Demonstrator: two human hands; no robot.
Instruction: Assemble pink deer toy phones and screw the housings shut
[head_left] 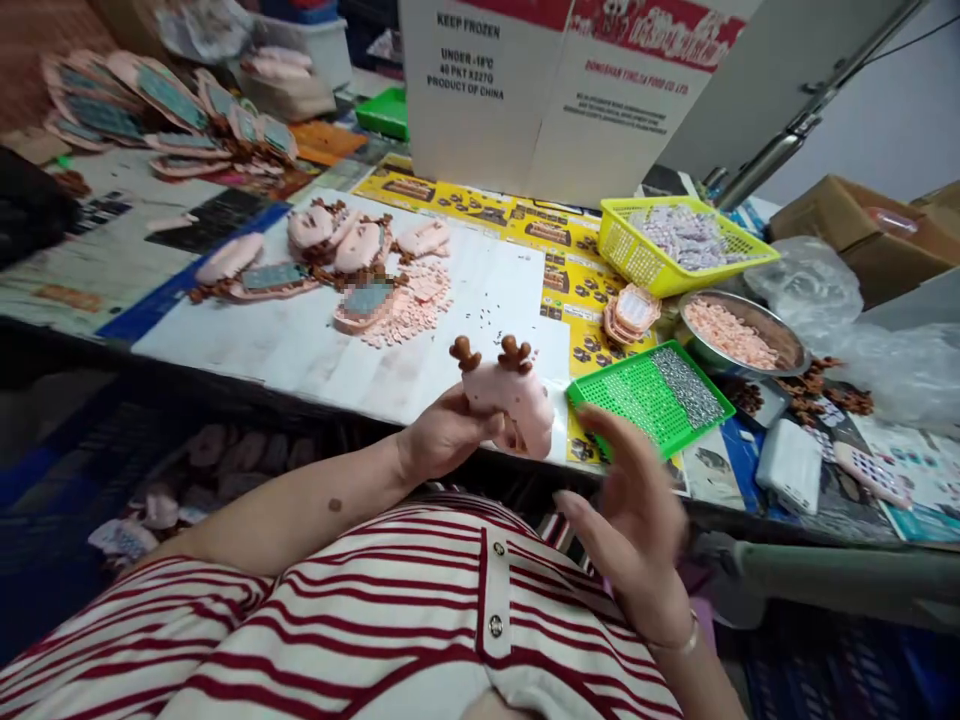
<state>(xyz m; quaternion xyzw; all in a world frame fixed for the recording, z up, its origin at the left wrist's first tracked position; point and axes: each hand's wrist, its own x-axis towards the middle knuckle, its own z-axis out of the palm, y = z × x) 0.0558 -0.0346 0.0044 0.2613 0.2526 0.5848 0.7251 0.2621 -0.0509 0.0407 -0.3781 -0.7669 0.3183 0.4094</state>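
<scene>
A pink plastic shell with two brown antlers (514, 400) is held in my left hand (444, 432), over the table's front edge. My right hand (634, 500) is to the right of the shell, fingers apart and slightly blurred, touching nothing. Close by it lies a green perforated tray (615, 395) with small metal screws (688, 385) in its right part. Several similar pink shells with brown antlers (358, 247) lie on the white sheet, beside a pile of small pink pieces (420, 305).
A yellow basket (649, 262) of small wrapped items and a metal bowl (795, 350) of pink pieces stand at the right. A white carton (487, 130) rises at the back. More pink shells (161, 90) are stacked at the far left. A white box (789, 465) lies right.
</scene>
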